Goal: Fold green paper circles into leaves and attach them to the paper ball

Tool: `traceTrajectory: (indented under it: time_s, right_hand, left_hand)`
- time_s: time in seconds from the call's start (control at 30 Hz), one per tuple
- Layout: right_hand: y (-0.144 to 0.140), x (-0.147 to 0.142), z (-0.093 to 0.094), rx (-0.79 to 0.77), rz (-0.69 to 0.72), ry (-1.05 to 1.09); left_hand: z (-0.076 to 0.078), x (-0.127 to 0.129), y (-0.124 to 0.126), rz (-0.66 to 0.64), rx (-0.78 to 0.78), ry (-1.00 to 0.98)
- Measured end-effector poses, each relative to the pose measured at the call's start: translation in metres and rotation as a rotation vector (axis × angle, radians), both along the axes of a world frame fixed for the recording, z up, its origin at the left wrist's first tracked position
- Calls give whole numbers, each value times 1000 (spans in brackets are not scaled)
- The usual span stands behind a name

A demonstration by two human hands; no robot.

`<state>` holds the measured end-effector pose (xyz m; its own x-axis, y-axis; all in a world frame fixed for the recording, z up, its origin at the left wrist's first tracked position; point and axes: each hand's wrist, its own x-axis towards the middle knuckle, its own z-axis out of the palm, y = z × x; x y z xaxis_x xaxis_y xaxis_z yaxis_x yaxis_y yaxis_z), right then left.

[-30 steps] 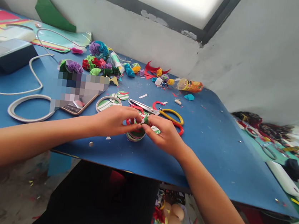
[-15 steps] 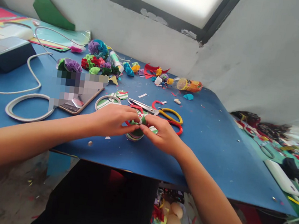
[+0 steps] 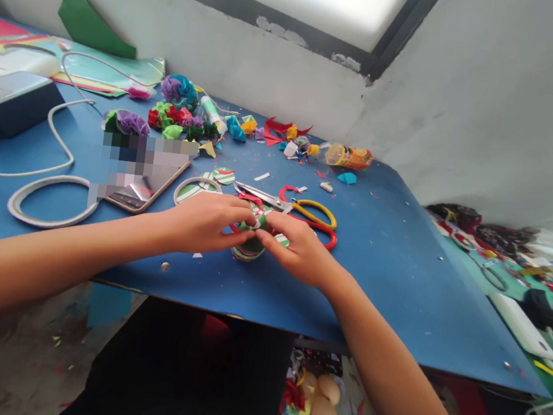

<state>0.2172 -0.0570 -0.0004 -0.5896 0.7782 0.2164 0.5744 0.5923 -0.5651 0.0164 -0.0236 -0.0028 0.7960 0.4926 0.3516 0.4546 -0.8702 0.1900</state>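
Note:
My left hand [image 3: 212, 222] and my right hand [image 3: 300, 250] meet near the table's front edge. Fingertips of both are pinched on a small green-and-white piece of paper [image 3: 261, 221], largely covered by the fingers. Right below it is a small round striped thing [image 3: 247, 253]; whether it touches the paper I cannot tell. Just beyond my hands lie scissors [image 3: 262, 196] with a yellow and a red loop. A pale ring [image 3: 176, 191] rests over green-striped paper beside my left hand, and a striped paper circle [image 3: 223, 175] lies behind it.
A phone [image 3: 156, 184] and a larger pale ring [image 3: 13, 205] lie to the left, near a dark box [image 3: 13, 107] with a white cable. Crumpled coloured paper flowers [image 3: 170, 115], a glue stick [image 3: 211, 113] and a drink bottle [image 3: 345, 156] line the back of the blue table [image 3: 388, 280].
The view has shifted very slightly. Both hands stay in the same place with their pinch on the green-and-white paper.

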Motion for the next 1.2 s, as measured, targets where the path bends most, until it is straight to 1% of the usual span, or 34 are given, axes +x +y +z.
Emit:
traceTrajectory:
  time_s: [0.43, 0.6, 0.77, 0.93, 1.2]
  right_hand:
    - [-1, 0, 2, -1, 3, -17]
    - [-4, 1, 6, 13, 18, -55]
    - [-9, 1, 10, 32, 42, -70]
    - [-11, 2, 9, -3, 41, -60]
    - [-10, 4, 7, -1, 39, -58]
  left_hand:
    - [1, 0, -2, 5, -10, 13]
    - [2, -1, -3, -2, -2, 0]
    - [3, -1, -3, 1, -9, 53]
    - [4, -1, -3, -8, -5, 74]
    - [5, 1, -5, -4, -5, 60]
